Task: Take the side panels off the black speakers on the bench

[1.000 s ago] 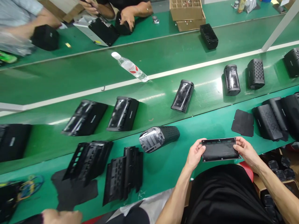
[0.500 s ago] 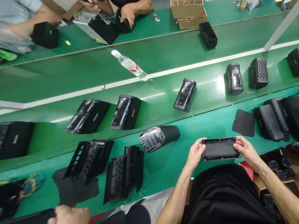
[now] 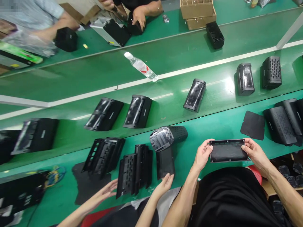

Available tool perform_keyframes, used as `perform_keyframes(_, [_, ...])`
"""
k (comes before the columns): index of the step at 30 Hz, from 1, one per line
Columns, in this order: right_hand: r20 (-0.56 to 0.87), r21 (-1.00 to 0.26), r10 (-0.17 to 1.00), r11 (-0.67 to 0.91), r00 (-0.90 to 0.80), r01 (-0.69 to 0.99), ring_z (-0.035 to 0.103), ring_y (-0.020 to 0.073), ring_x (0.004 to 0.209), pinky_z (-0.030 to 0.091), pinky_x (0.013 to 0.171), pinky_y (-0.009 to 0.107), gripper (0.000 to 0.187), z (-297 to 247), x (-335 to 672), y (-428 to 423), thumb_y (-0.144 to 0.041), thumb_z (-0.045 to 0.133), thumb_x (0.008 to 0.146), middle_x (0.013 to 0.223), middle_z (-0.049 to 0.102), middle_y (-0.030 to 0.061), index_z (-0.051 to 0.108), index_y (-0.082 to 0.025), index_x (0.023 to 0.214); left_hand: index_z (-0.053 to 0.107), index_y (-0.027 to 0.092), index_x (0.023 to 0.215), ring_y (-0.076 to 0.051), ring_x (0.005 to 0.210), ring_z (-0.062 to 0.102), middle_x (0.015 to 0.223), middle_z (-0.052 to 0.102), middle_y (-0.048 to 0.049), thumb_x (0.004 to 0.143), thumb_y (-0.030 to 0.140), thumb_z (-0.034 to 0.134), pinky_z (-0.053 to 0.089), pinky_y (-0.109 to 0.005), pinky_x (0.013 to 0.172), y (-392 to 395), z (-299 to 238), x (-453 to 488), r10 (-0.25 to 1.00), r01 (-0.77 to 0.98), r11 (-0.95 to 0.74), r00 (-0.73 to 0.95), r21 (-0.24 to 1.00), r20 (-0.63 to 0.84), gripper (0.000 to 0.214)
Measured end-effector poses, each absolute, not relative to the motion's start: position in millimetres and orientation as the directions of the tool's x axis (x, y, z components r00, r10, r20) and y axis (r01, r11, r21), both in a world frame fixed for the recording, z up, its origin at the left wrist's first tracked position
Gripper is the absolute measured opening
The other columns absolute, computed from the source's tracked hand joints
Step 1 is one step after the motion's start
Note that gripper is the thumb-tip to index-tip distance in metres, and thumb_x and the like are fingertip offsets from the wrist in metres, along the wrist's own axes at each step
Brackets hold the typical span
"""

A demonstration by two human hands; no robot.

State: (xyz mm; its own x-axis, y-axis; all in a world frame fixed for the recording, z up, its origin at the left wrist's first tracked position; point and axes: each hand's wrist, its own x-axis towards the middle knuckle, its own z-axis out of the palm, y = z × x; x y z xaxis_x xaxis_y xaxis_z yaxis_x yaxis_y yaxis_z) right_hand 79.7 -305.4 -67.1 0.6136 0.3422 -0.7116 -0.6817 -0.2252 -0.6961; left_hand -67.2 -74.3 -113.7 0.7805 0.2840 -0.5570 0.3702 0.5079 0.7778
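Observation:
A black rectangular panel (image 3: 228,151), with small tabs along its long edges, is held level in front of my body. My left hand (image 3: 203,153) grips its left end, thumb on top. My right hand (image 3: 255,153) pinches the right end the same way. Left of my hands, on the green bench, a black speaker-like housing (image 3: 178,133) lies on its side with its grey end facing left. A flat black sheet (image 3: 252,125) lies beyond my right hand, beside several dark curved housings (image 3: 281,124).
A co-worker's hands reach in at left, one touching a black panel (image 3: 165,162), the other beside stacked black shells (image 3: 132,171). A water bottle (image 3: 142,67) and several black speakers (image 3: 195,95) stand on the green belt. People work across it near cardboard boxes (image 3: 196,8).
The view has shifted left, so things appear further right. A co-worker's hands have come in at left, with a black panel now beside the grey-ended housing. My grip looks the same.

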Motion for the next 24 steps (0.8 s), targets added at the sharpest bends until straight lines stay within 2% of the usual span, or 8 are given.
perform_keyframes(5, [-0.691,-0.717,0.341,-0.215,0.637,-0.663,0.052,0.0123,0.063,0.042,0.057,0.023,0.047,-66.7,81.9,-306.1,-0.051,0.093,0.071,0.079,0.062,-0.0030,0.066,-0.025,0.100,0.068,0.015,0.127,-0.013,0.065,0.047,0.073,0.059,0.0024,0.084,0.057,0.076,0.038,-0.024,0.064,-74.5,-111.2,-66.5,0.272,0.366,0.504,0.792,0.782,-0.546,0.061])
perform_keyframes(8, [-0.679,-0.729,0.346,-0.212,0.647,-0.651,0.049,0.0123,0.061,0.040,0.055,0.024,0.044,-67.7,83.6,-307.3,-0.048,0.091,0.071,0.078,0.059,-0.0035,0.066,-0.025,0.099,0.067,0.016,0.129,-0.013,0.066,0.046,0.075,0.059,0.0020,0.084,0.052,0.075,0.038,-0.025,0.064,-73.9,-105.7,-65.4,0.272,0.356,0.494,0.804,0.794,-0.529,0.058])
perform_keyframes(16, [-0.653,-0.754,0.347,-0.219,0.673,-0.619,0.055,0.0156,0.069,0.044,0.061,0.026,0.038,-68.4,83.8,-309.4,-0.046,0.086,0.079,0.088,0.065,0.0000,0.068,-0.027,0.108,0.072,0.017,0.124,-0.015,0.070,0.041,0.077,0.052,0.0025,0.078,0.036,0.078,0.035,-0.027,0.067,-68.4,-89.0,-60.4,0.329,0.328,0.427,0.812,0.843,-0.482,0.050])
perform_keyframes(21, [-0.659,-0.746,0.355,-0.196,0.663,-0.637,0.054,0.0151,0.069,0.044,0.061,0.026,0.042,-67.1,85.3,-308.9,-0.049,0.089,0.077,0.088,0.066,-0.0006,0.069,-0.028,0.107,0.072,0.017,0.123,-0.016,0.072,0.044,0.080,0.056,0.0012,0.079,0.039,0.080,0.038,-0.028,0.069,-68.5,-87.2,-59.8,0.336,0.310,0.449,0.810,0.838,-0.480,0.050])
perform_keyframes(24, [-0.662,-0.740,0.355,-0.169,0.661,-0.651,0.053,0.0148,0.067,0.044,0.060,0.026,0.046,-67.5,87.1,-307.7,-0.054,0.091,0.073,0.085,0.063,-0.0014,0.068,-0.028,0.104,0.072,0.017,0.123,-0.014,0.069,0.044,0.077,0.056,0.0019,0.078,0.047,0.083,0.038,-0.027,0.066,-70.1,-91.6,-60.5,0.333,0.295,0.500,0.802,0.814,-0.496,0.055])
